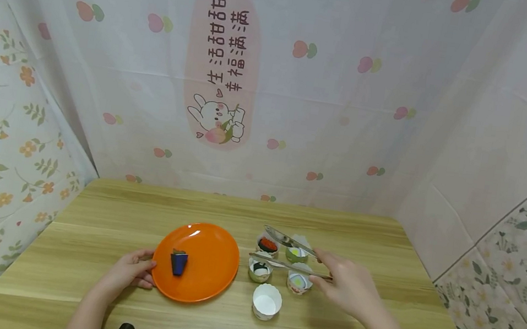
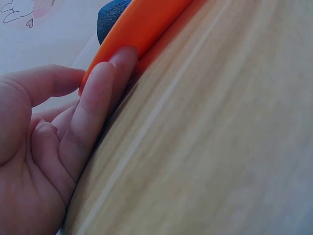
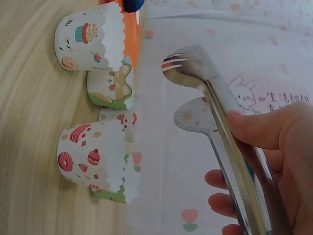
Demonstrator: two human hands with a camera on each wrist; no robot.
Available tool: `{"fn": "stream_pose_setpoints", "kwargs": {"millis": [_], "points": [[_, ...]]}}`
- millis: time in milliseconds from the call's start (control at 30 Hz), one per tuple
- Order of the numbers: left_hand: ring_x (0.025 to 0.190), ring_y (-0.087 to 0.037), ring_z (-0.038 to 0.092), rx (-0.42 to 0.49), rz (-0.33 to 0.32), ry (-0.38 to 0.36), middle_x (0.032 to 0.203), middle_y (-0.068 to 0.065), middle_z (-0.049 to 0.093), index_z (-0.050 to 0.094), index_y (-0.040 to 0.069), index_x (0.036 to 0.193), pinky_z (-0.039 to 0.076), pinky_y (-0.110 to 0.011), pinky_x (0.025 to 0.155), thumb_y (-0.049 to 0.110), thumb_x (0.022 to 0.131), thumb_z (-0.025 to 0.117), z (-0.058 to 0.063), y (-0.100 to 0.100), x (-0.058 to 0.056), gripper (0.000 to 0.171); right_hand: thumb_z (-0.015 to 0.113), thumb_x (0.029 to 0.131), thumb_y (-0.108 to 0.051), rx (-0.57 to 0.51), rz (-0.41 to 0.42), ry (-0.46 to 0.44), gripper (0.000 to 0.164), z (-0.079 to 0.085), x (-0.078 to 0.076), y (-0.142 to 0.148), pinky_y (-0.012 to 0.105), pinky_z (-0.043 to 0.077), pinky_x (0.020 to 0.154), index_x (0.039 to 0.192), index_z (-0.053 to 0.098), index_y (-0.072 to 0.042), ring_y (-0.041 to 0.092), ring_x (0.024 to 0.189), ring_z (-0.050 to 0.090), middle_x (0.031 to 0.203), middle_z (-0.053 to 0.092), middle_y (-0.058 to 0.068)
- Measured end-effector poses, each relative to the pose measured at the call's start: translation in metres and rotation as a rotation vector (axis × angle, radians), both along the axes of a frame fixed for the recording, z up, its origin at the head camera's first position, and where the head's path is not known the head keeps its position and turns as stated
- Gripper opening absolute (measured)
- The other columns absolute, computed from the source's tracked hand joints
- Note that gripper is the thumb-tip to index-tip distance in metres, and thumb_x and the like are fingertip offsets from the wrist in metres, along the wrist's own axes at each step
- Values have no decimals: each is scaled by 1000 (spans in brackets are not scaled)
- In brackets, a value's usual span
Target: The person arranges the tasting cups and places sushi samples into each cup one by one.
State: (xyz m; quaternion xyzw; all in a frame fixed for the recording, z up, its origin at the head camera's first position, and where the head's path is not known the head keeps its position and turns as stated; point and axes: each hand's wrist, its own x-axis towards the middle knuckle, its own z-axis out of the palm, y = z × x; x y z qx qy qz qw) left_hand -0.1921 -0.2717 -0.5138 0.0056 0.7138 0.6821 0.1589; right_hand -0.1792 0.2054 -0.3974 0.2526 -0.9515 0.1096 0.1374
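Observation:
My left hand point(image 1: 132, 269) pinches the left rim of an orange plate point(image 1: 214, 269), thumb on top and fingers underneath. On the plate lies a small dark blue piece with a brownish end point(image 1: 178, 263), its kind unclear. Metal tongs point(image 3: 234, 147) are held in my right hand point(image 1: 345, 283), their arms spread apart above a group of paper cups. Nothing is between the tips. A red-topped toy sushi piece point(image 1: 268, 244) sits in the back left cup, and a black and white piece point(image 1: 261, 268) in the one before it.
Two patterned cups at the right, the back one point(image 1: 297, 255) and the front one point(image 1: 299, 285), hold pale pieces with yellow-green spots. A white-lined cup point(image 1: 267, 301) stands nearest me. Behind the wooden table point(image 1: 335, 229) hangs a printed curtain point(image 1: 330, 112).

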Motion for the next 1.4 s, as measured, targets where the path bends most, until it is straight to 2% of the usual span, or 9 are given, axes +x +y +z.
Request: {"fn": "stream_pose_setpoints", "kwargs": {"millis": [167,367,633,833,1033,1267,1400], "points": [[72,-23,66,-1,1,-3,94,-13,65,17,-19,141,58,-36,67,10,100,48,-1,0,0,60,76,81,-35,-3,36,26,58,3,-3,-7,40,56,68,129,60,-7,13,74,67,116,66,10],[72,-23,66,-2,5,-4,94,-13,65,17,-20,141,58,-37,67,10,100,48,-1,-1,-1,59,75,82,-36,14,59,25,57,5,-6,-16,46,55,77,130,60,-8,25,97,66,116,66,11],[72,-24,66,-10,3,-5,97,-13,65,16,-19,142,58,-37,68,10,100,48,-1,-1,-1,60,74,83,-38,65,100,19,58,7,-8,-31,46,55,77,130,59,-7,28,105,63,119,65,11],[73,-23,66,-3,-4,-14,97,-13,65,15,-19,142,58,-37,68,11,101,47,-1,-1,-1,60,74,83,-38,75,164,35,58,6,-10,-43,43,56,74,129,59,-5,25,102,65,115,66,9],[73,-24,67,-10,2,-7,97,-13,64,17,-19,142,58,-37,68,10,100,48,-2,0,-1,60,74,83,-39,86,210,32,65,7,-10,-54,32,54,60,137,53,-9,15,85,65,110,68,6],[73,-24,67,-13,7,-4,97,-14,65,18,-19,141,58,-37,68,10,100,47,0,0,-1,58,73,83,-40,93,214,-4,59,8,-10,-64,37,57,68,130,59,-6,21,98,65,116,66,9],[73,-24,67,-13,3,-2,98,-14,65,18,-19,141,58,-37,69,10,100,47,0,0,-1,58,72,84,-40,112,221,-26,57,6,-10,-72,27,52,56,130,59,-9,16,85,66,116,66,8]]}}
